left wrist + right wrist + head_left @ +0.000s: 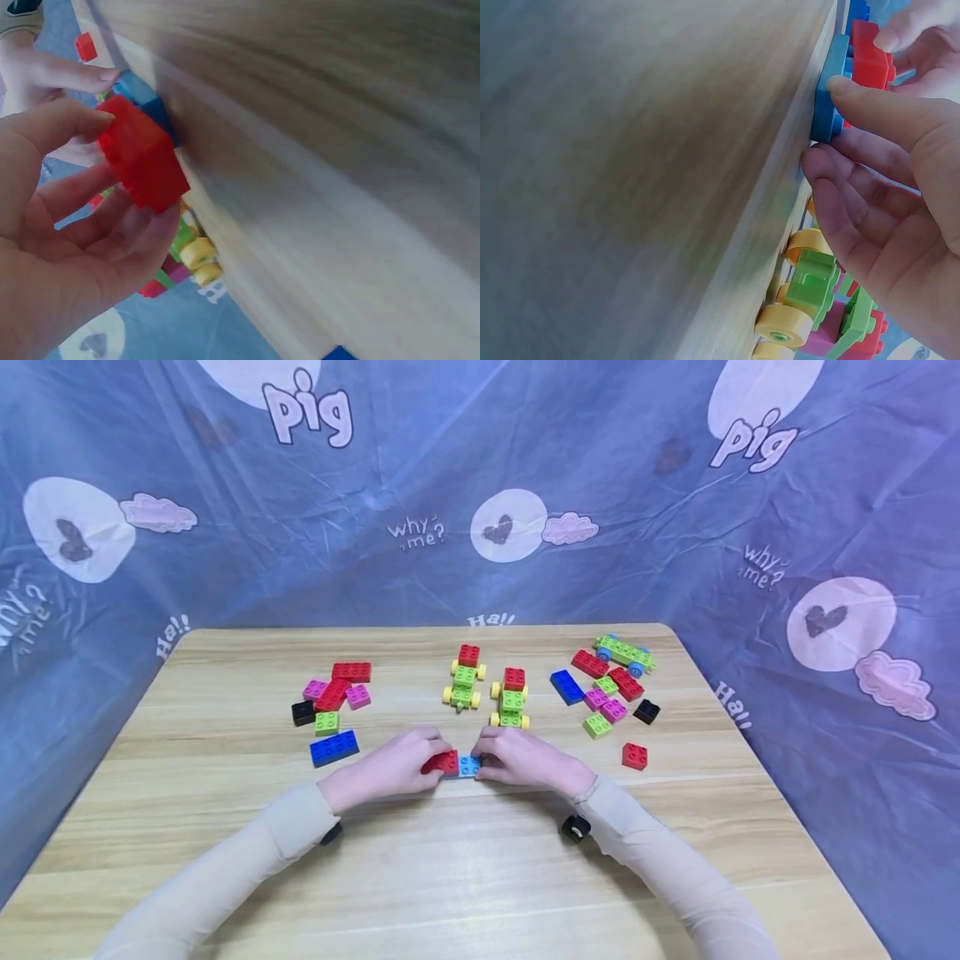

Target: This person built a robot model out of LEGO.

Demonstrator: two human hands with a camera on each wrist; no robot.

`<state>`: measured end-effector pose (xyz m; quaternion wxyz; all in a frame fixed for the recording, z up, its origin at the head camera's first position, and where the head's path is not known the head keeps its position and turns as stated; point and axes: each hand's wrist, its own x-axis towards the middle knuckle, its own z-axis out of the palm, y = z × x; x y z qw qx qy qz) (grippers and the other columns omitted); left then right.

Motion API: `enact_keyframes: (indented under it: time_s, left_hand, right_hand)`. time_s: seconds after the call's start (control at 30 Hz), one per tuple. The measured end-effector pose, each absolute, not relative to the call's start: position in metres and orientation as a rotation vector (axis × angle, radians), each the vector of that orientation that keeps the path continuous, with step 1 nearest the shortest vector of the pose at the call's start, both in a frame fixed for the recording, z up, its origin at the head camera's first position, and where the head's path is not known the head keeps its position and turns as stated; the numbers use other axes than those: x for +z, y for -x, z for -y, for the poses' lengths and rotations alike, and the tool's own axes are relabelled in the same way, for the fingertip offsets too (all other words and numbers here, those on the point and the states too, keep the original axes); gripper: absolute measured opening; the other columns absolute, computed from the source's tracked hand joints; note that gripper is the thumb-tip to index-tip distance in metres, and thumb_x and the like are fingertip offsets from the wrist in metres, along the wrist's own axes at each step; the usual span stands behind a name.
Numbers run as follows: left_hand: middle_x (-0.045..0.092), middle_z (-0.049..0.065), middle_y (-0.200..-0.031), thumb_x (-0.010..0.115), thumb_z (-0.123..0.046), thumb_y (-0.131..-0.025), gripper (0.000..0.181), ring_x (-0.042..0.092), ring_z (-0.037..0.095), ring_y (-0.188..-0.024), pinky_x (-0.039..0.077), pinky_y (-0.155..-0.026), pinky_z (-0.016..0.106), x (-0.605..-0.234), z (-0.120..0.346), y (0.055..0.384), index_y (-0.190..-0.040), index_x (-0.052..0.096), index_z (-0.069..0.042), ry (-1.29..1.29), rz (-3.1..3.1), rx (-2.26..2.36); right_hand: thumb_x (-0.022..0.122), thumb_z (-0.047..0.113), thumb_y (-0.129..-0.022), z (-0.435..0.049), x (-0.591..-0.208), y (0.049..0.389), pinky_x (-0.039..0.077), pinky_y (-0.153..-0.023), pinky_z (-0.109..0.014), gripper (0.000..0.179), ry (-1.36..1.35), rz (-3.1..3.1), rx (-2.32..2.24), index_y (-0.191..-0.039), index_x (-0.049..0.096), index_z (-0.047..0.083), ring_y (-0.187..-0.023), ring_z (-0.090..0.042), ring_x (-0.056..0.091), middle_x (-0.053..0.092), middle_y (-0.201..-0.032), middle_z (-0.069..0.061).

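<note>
My left hand (401, 762) pinches a red building brick (146, 154) between thumb and fingers. That brick sits over one end of a light blue brick (829, 94), overhanging it toward the left hand. At the other end, my right hand (525, 760) grips the blue brick, its thumb on the near side. Some studs of the blue brick show between the hands in the head view. Just beyond the hands stand two small green wheeled bases (513, 701) with yellow wheels, each bearing a red brick (469, 655) at its far end.
Loose red, pink, black, green and blue bricks (334, 748) lie to the left. A similar group with a blue brick (566, 687) is spread at the right, near a green base with blue wheels (625, 654). One red brick (634, 756) lies apart. A printed blue cloth (450, 460) hangs behind the table (465, 877).
</note>
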<state>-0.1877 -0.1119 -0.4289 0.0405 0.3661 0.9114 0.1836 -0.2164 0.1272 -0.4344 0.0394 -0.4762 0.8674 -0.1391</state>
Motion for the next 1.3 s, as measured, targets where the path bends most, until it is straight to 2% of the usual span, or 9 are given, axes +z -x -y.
enact_keyframes:
  time_s: [0.07, 0.17, 0.33, 0.8, 1.0, 1.3]
  left_hand:
    - [0.064, 0.006, -0.100, 0.071, -0.016, -0.088, 0.036, 0.057, 0.012, -0.082, 0.055, -0.073, 0.024, -0.432, 0.115, 0.187, -0.121, 0.068, -0.003, -1.094, -2.783, 0.575]
    - [0.066, 0.008, -0.107, 0.073, -0.018, -0.089, 0.042, 0.061, 0.016, -0.091, 0.057, -0.082, 0.030, -0.434, 0.118, 0.187, -0.127, 0.066, -0.003, -1.046, -2.763, 0.640]
    - [0.072, 0.011, -0.118, 0.077, -0.022, -0.086, 0.042, 0.068, 0.024, -0.108, 0.056, -0.095, 0.041, -0.435, 0.122, 0.188, -0.122, 0.068, -0.004, -0.925, -2.730, 0.816]
    - [0.075, 0.007, -0.115, 0.079, -0.022, -0.084, 0.037, 0.069, 0.022, -0.107, 0.056, -0.093, 0.039, -0.433, 0.126, 0.191, -0.119, 0.073, -0.009, -0.897, -2.699, 0.893]
    - [0.075, 0.007, -0.113, 0.079, -0.021, -0.084, 0.036, 0.069, 0.020, -0.103, 0.056, -0.088, 0.035, -0.431, 0.123, 0.192, -0.118, 0.073, -0.008, -0.921, -2.718, 0.842]
    - [0.075, 0.010, -0.112, 0.078, -0.018, -0.085, 0.035, 0.070, 0.021, -0.101, 0.057, -0.088, 0.037, -0.424, 0.118, 0.190, -0.118, 0.073, -0.006, -0.991, -2.729, 0.764]
  right_hand:
    - [0.075, 0.025, -0.087, -0.127, -0.435, 0.216, 0.056, -0.077, -0.018, 0.027, 1.465, -2.657, -0.425, -0.106, 0.073, 0.006, -0.084, -0.010, 0.065, 0.069, -0.098, -0.004]
    - [0.076, 0.024, -0.087, -0.127, -0.436, 0.216, 0.056, -0.078, -0.018, 0.027, 1.466, -2.659, -0.425, -0.106, 0.073, 0.006, -0.084, -0.011, 0.065, 0.069, -0.098, -0.004]
    - [0.075, 0.024, -0.087, -0.127, -0.436, 0.216, 0.056, -0.078, -0.018, 0.028, 1.458, -2.660, -0.421, -0.107, 0.072, 0.005, -0.084, -0.011, 0.065, 0.070, -0.099, -0.005]
    - [0.076, 0.023, -0.087, -0.127, -0.438, 0.217, 0.055, -0.076, -0.017, 0.028, 1.454, -2.659, -0.443, -0.107, 0.073, 0.005, -0.083, -0.011, 0.065, 0.070, -0.099, -0.005]
    - [0.076, 0.023, -0.087, -0.127, -0.437, 0.216, 0.055, -0.076, -0.017, 0.028, 1.453, -2.651, -0.461, -0.107, 0.073, 0.004, -0.083, -0.011, 0.064, 0.069, -0.098, -0.005]
    - [0.076, 0.024, -0.087, -0.127, -0.439, 0.217, 0.054, -0.074, -0.016, 0.027, 1.453, -2.655, -0.458, -0.106, 0.073, 0.005, -0.082, -0.010, 0.063, 0.069, -0.097, -0.004]
